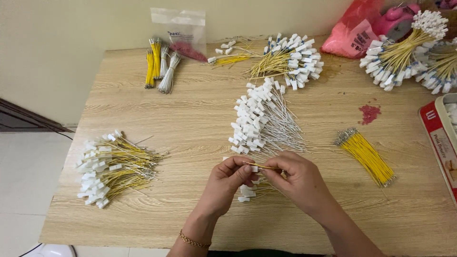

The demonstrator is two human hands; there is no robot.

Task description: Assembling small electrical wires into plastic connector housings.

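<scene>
My left hand (229, 183) and my right hand (298, 181) meet over the front middle of the wooden table (190, 119). Between their fingertips they pinch a thin yellow wire (261, 166) with a small white connector at its left end. Under the hands lies a small heap of white connectors with wires (247, 192), partly hidden. Just beyond the hands is a pile of white wires with white connectors (262, 121). A bundle of bare yellow wires (366, 156) lies to the right of my right hand.
A pile of yellow-wired connectors (112, 169) lies front left. Tied wire bundles (159, 66) and a clear plastic bag (181, 33) sit at the back left. More connector piles (290, 59), (409, 52), a pink bag (357, 28) and a red-rimmed box (440, 138) are on the right.
</scene>
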